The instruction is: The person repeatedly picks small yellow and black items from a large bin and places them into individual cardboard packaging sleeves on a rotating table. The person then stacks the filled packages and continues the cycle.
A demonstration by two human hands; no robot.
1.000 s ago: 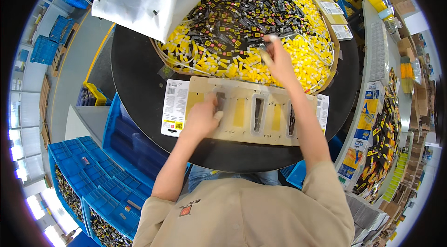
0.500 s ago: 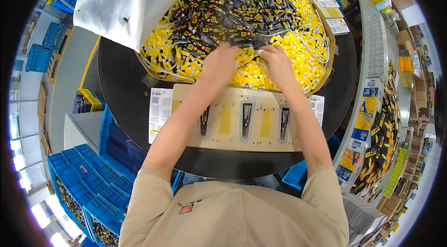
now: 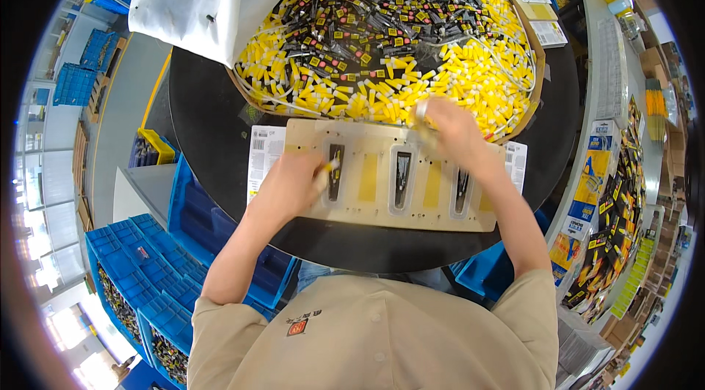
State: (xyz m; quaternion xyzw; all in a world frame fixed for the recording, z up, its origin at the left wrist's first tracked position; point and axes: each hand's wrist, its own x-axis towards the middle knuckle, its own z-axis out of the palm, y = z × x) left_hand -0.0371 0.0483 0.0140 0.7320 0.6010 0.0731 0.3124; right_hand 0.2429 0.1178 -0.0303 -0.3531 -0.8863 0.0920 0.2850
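Note:
My left hand [image 3: 292, 178] is closed on a small yellow tube [image 3: 328, 167], held at the left clear blister pocket of a tan fixture board [image 3: 352, 217]. A black tube [image 3: 335, 183] lies in that pocket. Another black tube [image 3: 402, 178] lies in the middle pocket, and a third black tube [image 3: 461, 190] in the right one, partly behind my wrist. My right hand [image 3: 454, 129] hangs over the board's far edge, beside the loose yellow tubes [image 3: 382, 100]. Motion smears its fingers, so what they hold, if anything, cannot be made out.
Beyond the board, a cardboard-edged tray [image 3: 540, 85] holds heaps of black tubes [image 3: 367, 12] and yellow tubes on a round black table [image 3: 209, 133]. Printed cards [image 3: 268, 146] stick out behind the board. Blue crates [image 3: 132, 258] stand lower left; packaged goods [image 3: 606, 206] hang at the right.
Both hands have come back from the heap of tubes. My left hand has moved down to the left pocket with a yellow tube; my right hand has come nearer, over the board's far edge.

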